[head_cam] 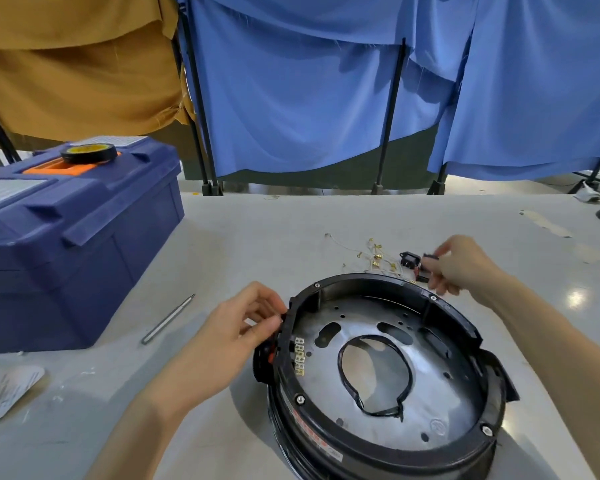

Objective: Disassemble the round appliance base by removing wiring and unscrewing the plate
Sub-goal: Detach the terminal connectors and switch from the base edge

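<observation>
With the round appliance base (378,375) low and right of centre on the bench (257,237), your left hand (229,337) pinched its rim switch while your right hand (461,265) gripped a small black connector (426,268); tugging could have snapped wiring (378,258) terminals.

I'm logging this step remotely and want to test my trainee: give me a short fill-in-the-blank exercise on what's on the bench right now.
1. The roll of black tape lies on top of the blue ____.
2. The metal bit lies on the table between the toolbox and the ____ hand.
3. The right hand holds a small black part beyond the round ____.

Missing words: toolbox; left; base
</observation>
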`<state>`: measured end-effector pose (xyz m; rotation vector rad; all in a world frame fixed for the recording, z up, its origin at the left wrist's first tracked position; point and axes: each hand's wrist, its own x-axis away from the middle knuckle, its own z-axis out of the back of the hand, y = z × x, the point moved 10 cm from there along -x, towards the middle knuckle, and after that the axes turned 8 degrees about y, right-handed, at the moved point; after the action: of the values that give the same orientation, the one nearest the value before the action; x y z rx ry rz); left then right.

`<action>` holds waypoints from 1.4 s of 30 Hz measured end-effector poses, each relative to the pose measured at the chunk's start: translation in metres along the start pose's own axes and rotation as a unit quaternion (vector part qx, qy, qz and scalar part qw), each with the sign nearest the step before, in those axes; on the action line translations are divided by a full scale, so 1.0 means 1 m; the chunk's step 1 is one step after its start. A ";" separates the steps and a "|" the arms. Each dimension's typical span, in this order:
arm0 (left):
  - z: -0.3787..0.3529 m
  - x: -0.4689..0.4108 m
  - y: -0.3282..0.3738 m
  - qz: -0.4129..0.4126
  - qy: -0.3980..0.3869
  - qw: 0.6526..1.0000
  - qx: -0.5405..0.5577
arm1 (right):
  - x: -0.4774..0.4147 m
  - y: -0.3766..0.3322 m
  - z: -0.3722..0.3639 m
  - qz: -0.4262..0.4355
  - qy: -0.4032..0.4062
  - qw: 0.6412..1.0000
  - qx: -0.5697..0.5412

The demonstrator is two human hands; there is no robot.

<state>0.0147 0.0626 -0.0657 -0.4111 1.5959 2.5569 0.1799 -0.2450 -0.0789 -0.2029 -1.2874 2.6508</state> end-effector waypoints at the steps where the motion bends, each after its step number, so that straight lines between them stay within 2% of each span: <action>1: -0.001 0.001 -0.002 0.005 -0.010 1.000 0.000 | -0.002 0.014 -0.005 -0.025 -0.010 1.000 0.008; 3: -0.001 0.002 -0.004 0.013 -0.028 0.999 -0.009 | -0.001 0.030 -0.010 -0.050 -0.013 0.999 0.018; 6: 0.000 0.003 -0.003 0.015 -0.055 0.998 -0.016 | 0.000 0.028 -0.007 -0.020 0.003 0.994 0.106; 9: 0.001 0.005 0.002 0.002 -0.072 0.997 -0.014 | 0.002 -0.002 0.010 0.066 0.071 0.977 0.192; 11: 0.001 0.006 0.004 -0.005 -0.081 0.997 -0.015 | 0.018 -0.042 0.018 0.149 0.103 0.976 0.124; 12: 0.001 0.007 0.005 -0.009 -0.085 0.996 -0.017 | 0.032 -0.065 0.015 0.190 0.082 0.976 0.065; 14: 0.001 0.007 0.005 -0.014 -0.090 0.995 -0.027 | 0.071 -0.104 -0.010 0.243 -0.056 0.968 -0.022; 17: 0.000 0.009 0.003 -0.017 -0.094 0.994 -0.044 | 0.144 -0.131 -0.068 0.306 -0.294 0.904 0.061; 19: 0.000 0.010 0.002 -0.019 -0.100 0.993 -0.053 | 0.177 -0.133 -0.096 0.342 -0.363 0.857 0.134; 20: 0.000 0.011 0.001 -0.020 -0.104 0.993 -0.059 | 0.187 -0.133 -0.104 0.348 -0.378 0.845 0.149; 26: 0.003 0.012 0.001 -0.014 -0.115 0.991 -0.067 | 0.194 -0.133 -0.114 0.342 -0.381 0.850 0.122; 30: 0.009 0.012 0.002 0.002 -0.092 0.995 -0.029 | 0.196 -0.136 -0.116 0.365 -0.353 0.855 0.104; 36: 0.006 0.013 0.002 0.014 -0.099 0.995 -0.011 | 0.194 -0.135 -0.117 0.377 -0.339 0.855 0.109; 42: 0.006 0.015 0.014 -0.031 -0.076 0.994 -0.077 | 0.194 -0.134 -0.116 0.388 -0.330 0.854 0.105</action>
<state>-0.0042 0.0611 -0.0549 -0.2656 1.3197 2.6041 0.0292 -0.0307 -0.0526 0.3357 -1.2198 3.7630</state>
